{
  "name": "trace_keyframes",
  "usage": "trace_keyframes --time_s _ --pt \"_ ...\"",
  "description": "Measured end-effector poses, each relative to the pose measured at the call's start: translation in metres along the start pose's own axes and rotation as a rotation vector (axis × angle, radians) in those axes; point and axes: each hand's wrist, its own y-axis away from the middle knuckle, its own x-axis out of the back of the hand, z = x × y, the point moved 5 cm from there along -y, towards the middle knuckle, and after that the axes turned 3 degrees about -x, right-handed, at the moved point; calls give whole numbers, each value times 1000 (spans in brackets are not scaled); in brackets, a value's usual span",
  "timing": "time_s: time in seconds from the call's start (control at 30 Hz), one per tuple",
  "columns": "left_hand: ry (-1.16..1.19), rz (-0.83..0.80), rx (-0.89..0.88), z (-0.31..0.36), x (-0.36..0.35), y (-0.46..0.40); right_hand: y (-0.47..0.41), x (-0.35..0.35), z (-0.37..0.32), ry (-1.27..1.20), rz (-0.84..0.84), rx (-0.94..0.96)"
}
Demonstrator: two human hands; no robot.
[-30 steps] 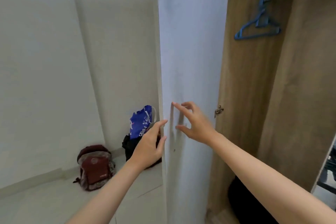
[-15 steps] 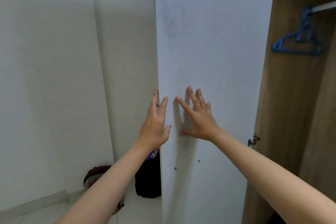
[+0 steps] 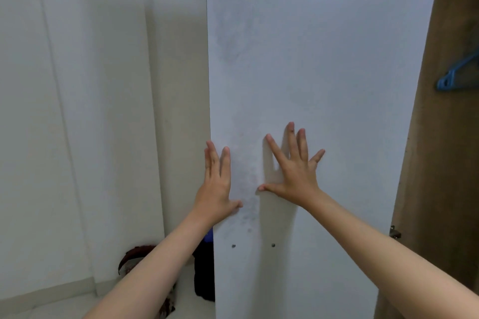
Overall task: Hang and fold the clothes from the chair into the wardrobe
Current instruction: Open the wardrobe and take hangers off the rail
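Observation:
The white wardrobe door (image 3: 324, 59) fills the middle of the view, swung open toward me. My left hand (image 3: 216, 186) lies flat with straight fingers at the door's left edge. My right hand (image 3: 294, 168) presses flat on the door face, fingers spread. To the right is the wooden inside of the wardrobe (image 3: 445, 163), where a blue hanger (image 3: 456, 75) hangs, partly cut off by the frame edge. No clothes and no chair are in view.
A pale wall (image 3: 77, 111) stands to the left. On the floor behind the door lie a dark red backpack (image 3: 134, 256) and a black bag (image 3: 203, 272), both partly hidden by my left arm. A metal hinge (image 3: 394, 232) sits on the door's right edge.
Both hands went from reaching toward the door to lying flat on it. The door now covers more of the view, and the hanger has slid to the right edge.

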Motion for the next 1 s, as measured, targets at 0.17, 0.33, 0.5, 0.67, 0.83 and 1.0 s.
trace_keyframes --time_s 0.17,0.33,0.5,0.67,0.83,1.0 --pt "-48 27 69 1 -10 -4 -5 -12 9 -3 100 89" --pt "-44 25 109 6 -16 -4 -8 -14 8 -14 182 150" --pt "-14 89 70 16 -21 12 -1 -8 13 -138 281 262" --pt "21 123 -126 62 -40 18 12 15 35 -222 533 369" --pt "103 147 -230 118 -41 -14 23 41 83 -217 615 332" --pt "84 191 -395 165 -36 -51 26 86 141 -186 658 226"
